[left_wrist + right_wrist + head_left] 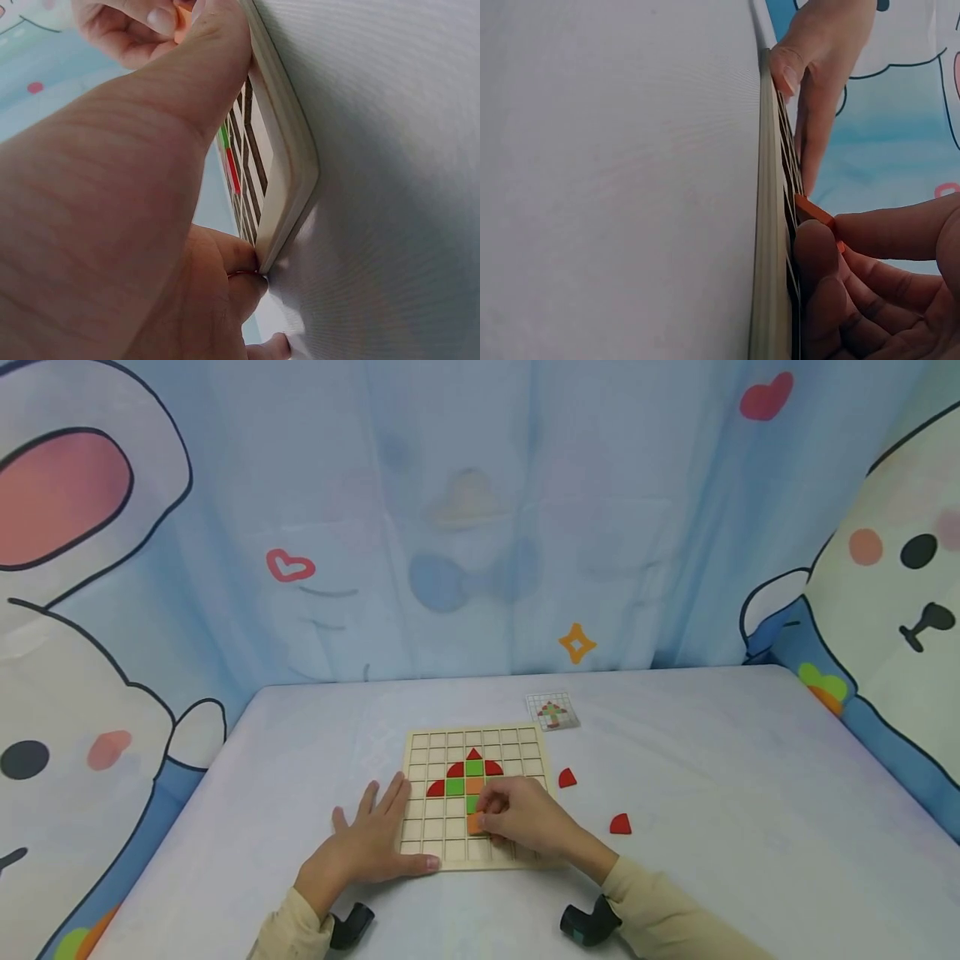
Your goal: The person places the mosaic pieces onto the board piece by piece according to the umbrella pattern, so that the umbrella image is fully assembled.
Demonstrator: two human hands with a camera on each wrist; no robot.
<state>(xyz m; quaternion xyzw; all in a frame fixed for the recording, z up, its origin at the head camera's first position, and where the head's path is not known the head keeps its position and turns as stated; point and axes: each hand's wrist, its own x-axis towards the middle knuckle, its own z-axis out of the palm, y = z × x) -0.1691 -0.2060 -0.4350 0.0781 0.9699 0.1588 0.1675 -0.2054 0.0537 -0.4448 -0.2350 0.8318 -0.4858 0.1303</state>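
A wooden grid board point(422, 849) lies on the table. My left hand point(367, 847) rests along its left side, fingers straight at the edge and thumb across the front left corner. My right hand point(532, 818) pinches an orange square tile point(475, 824) over the lower middle cells. In the right wrist view this orange tile point(815, 212) is tilted, its lower edge at the grid. Above it in the grid sit a green tile point(472, 805), another orange tile point(475, 786), more green squares, a red triangle point(474, 755) and red quarter-round pieces point(436, 789). My right hand covers cells beside them.
Two loose red quarter-round pieces, one nearer point(620, 824) and one farther point(567, 778), lie right of the board. A small card point(573, 720) with a printed grid pattern lies behind its back right corner. A patterned blue curtain point(480, 635) hangs behind the table.
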